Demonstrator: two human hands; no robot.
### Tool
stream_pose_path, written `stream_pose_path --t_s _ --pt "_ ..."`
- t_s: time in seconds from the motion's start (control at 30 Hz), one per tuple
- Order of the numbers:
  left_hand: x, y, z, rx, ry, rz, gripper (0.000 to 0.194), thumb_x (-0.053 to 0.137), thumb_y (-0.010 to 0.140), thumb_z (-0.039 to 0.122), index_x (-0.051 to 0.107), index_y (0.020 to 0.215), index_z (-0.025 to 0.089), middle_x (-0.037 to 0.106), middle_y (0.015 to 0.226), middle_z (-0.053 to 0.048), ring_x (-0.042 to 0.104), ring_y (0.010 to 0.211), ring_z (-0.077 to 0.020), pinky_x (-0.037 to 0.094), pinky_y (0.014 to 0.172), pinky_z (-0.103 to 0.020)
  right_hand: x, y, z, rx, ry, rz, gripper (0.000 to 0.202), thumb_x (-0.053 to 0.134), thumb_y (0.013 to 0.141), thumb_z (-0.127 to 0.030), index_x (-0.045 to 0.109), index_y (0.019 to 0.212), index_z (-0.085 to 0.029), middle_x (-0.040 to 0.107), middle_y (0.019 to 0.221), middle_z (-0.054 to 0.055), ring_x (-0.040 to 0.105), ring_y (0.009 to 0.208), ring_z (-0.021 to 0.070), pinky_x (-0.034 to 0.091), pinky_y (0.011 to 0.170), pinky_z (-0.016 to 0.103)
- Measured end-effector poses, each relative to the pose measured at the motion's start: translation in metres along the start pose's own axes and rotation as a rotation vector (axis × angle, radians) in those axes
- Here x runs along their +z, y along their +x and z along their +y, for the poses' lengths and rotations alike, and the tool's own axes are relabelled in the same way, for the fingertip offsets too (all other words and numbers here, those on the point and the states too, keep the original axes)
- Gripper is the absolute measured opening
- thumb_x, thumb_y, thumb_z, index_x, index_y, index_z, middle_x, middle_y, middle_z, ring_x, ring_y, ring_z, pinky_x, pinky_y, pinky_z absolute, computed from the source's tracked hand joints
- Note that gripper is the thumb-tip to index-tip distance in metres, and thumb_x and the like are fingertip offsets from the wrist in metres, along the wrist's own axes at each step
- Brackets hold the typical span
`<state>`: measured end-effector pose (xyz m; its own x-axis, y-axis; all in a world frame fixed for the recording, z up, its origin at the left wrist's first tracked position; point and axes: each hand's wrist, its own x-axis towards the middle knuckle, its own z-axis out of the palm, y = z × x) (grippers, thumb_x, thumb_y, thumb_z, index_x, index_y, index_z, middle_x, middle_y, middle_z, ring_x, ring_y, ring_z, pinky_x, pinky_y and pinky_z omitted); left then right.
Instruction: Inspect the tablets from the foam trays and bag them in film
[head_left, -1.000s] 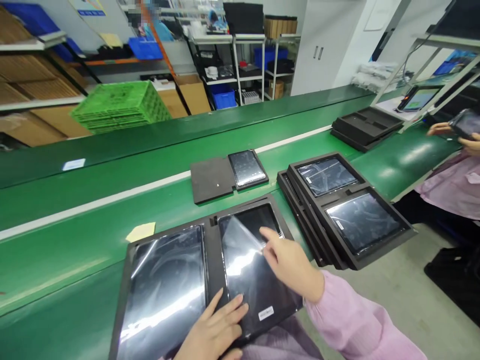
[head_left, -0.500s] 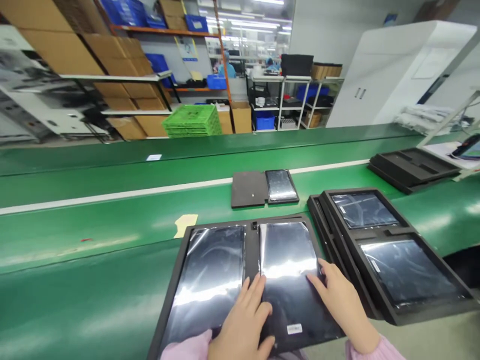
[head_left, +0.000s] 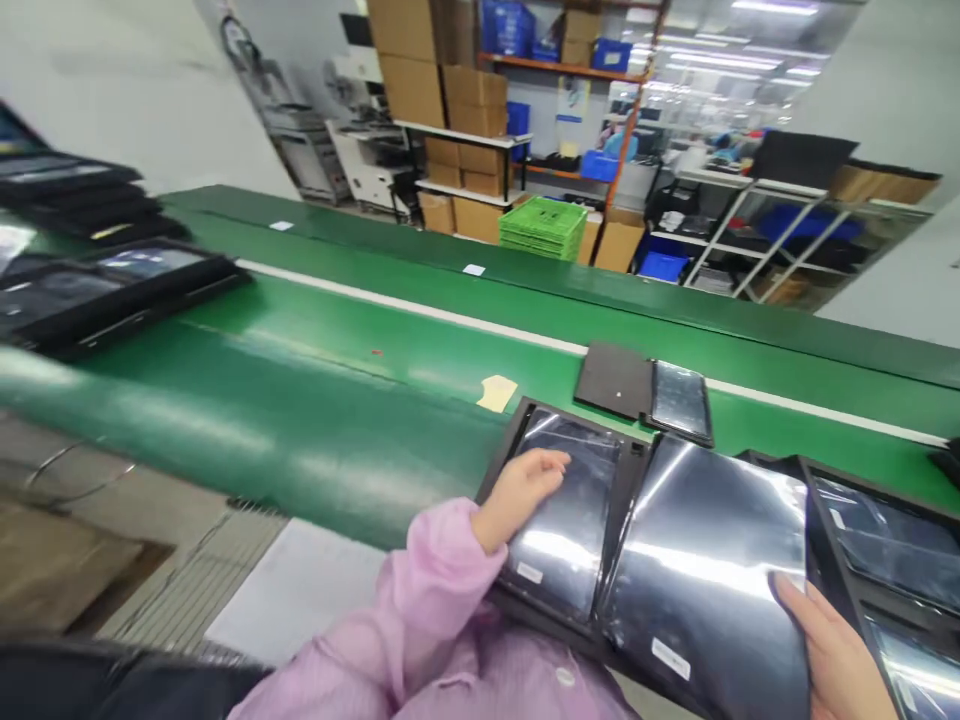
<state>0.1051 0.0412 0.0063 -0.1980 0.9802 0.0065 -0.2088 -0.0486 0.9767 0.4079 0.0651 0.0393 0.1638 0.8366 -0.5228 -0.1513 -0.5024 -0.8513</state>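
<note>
Near the front edge of the green bench lies a black foam tray (head_left: 626, 482) with two compartments. A dark glossy panel (head_left: 570, 500) with a small white label rests in its left compartment. My left hand (head_left: 525, 490) is over that panel, fingers slightly curled and holding nothing; contact with it cannot be made out. My right hand (head_left: 836, 640) grips the right edge of a second glossy panel (head_left: 712, 560), thumb on its face. This panel is tilted and raised over the tray's right side. Behind the tray, a small dark screen (head_left: 679, 398) lies beside a flat dark foam piece (head_left: 615, 378).
More foam trays with panels (head_left: 892, 520) stand at the right. At the far left are stacked trays (head_left: 112, 290). A yellow paper piece (head_left: 496, 393) lies on the green bench (head_left: 337, 430). Shelves with boxes and green crates (head_left: 544, 225) are beyond.
The view has swung left. My left hand has moved from the right panel to above the left one. My right hand has lifted the right panel's edge, and that panel is now tilted.
</note>
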Motion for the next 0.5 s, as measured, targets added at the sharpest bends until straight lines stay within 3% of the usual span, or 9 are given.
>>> stream_pose_path --t_s 0.1,0.2,0.3,0.4,0.5 --pt "-0.048 0.002 0.014 -0.104 -0.122 0.062 0.017 0.058 0.071 0.029 0.057 0.084 0.017 0.059 0.111 -0.010 0.050 0.110 -0.0231 0.033 0.097 -0.041 0.035 -0.002 0.002 0.001 -0.039 -0.098 0.045 0.074 0.057 -0.041 0.063 0.096 -0.020 0.069 0.073 0.006 0.065 0.064 0.0285 0.054 0.058 0.037" --pt "-0.073 -0.006 0.015 -0.185 -0.222 0.023 0.020 0.063 0.070 0.030 0.060 0.084 0.016 0.059 0.108 -0.009 0.050 0.107 -0.0224 0.036 0.092 -0.039 0.067 0.010 0.013 -0.104 -0.110 -0.218 0.041 0.074 0.057 -0.039 0.062 0.091 -0.021 0.069 0.080 0.004 0.065 0.069 0.0256 0.054 0.057 0.032" --pt "-0.079 -0.013 0.007 -0.208 -0.296 0.021 0.019 0.066 0.068 0.028 0.062 0.083 0.016 0.060 0.105 -0.007 0.050 0.105 -0.0202 0.033 0.093 -0.036 0.085 0.023 0.020 -0.217 -0.242 -0.245 0.040 0.076 0.054 -0.040 0.061 0.086 -0.022 0.069 0.087 0.004 0.065 0.078 0.0233 0.054 0.058 0.027" --pt "-0.078 -0.017 -0.004 -0.215 -0.377 0.014 0.022 0.069 0.064 0.026 0.063 0.083 0.016 0.062 0.096 -0.005 0.052 0.097 -0.0180 0.032 0.092 -0.034 0.097 0.026 0.022 -0.284 -0.432 -0.215 0.042 0.073 0.058 -0.045 0.060 0.089 -0.019 0.069 0.090 0.005 0.064 0.085 0.0255 0.054 0.063 0.029" --pt "-0.079 -0.018 -0.012 -0.197 -0.460 -0.007 0.026 0.071 0.061 0.025 0.064 0.085 0.015 0.061 0.094 -0.004 0.053 0.091 -0.0160 0.034 0.090 -0.031 0.110 0.018 0.024 -0.286 -0.427 -0.246 0.045 0.072 0.058 -0.044 0.058 0.092 -0.018 0.069 0.089 0.006 0.063 0.086 0.0274 0.054 0.063 0.032"
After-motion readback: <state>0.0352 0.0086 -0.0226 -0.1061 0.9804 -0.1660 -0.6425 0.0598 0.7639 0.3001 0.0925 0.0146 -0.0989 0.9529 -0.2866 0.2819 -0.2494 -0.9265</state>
